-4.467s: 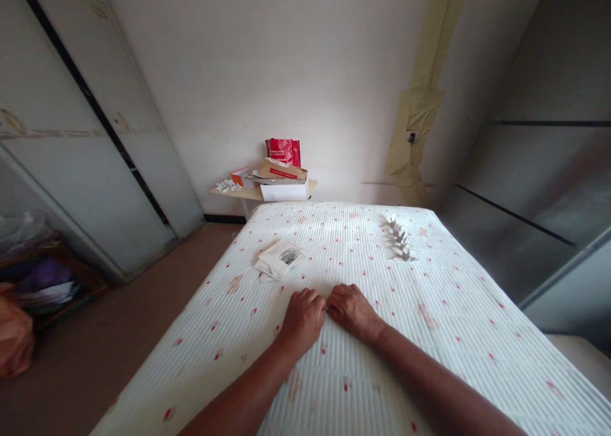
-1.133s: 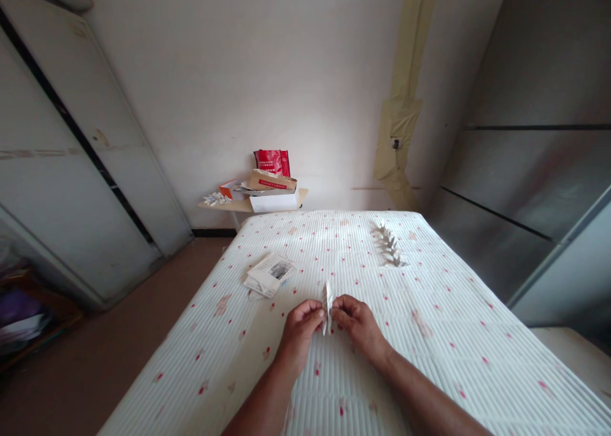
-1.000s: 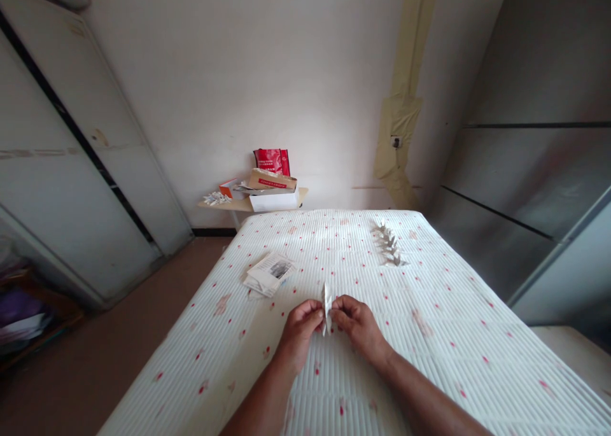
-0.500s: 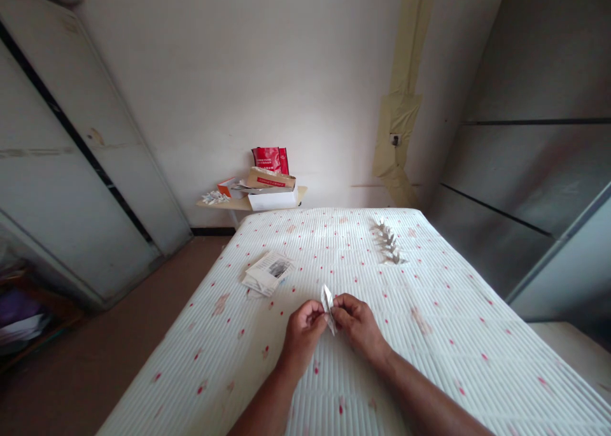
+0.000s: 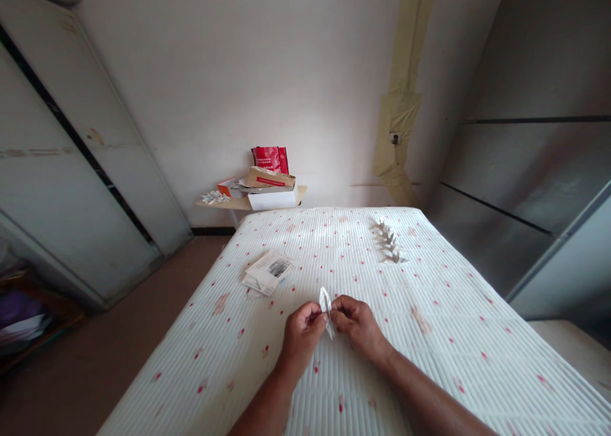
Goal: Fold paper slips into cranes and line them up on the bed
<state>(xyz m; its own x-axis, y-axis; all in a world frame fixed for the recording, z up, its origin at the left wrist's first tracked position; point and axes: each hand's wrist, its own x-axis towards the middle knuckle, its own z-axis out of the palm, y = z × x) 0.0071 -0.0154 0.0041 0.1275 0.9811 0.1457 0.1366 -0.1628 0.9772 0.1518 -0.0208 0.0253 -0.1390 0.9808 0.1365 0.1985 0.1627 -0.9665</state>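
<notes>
While the left hand (image 5: 303,324) pinches the folded paper (image 5: 326,302) from its side, just above the mattress (image 5: 429,334), the right hand (image 5: 356,321) pinches the opposite edge. Best bet: both pinches tight at the crease, edges aligned, else the fold likely skews.

Free bedcover (image 5: 429,359) between leaflets (image 5: 267,272), perhaps cranes (image 5: 387,242)

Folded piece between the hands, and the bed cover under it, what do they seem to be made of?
Folded piece: likely thin paper, matte white, going by its sharp creases and stiff pointed tip.
Bed cover: probably ribbed fabric, matte white with small red marks; fine parallel ridges show, the fibre cannot be told.
</notes>
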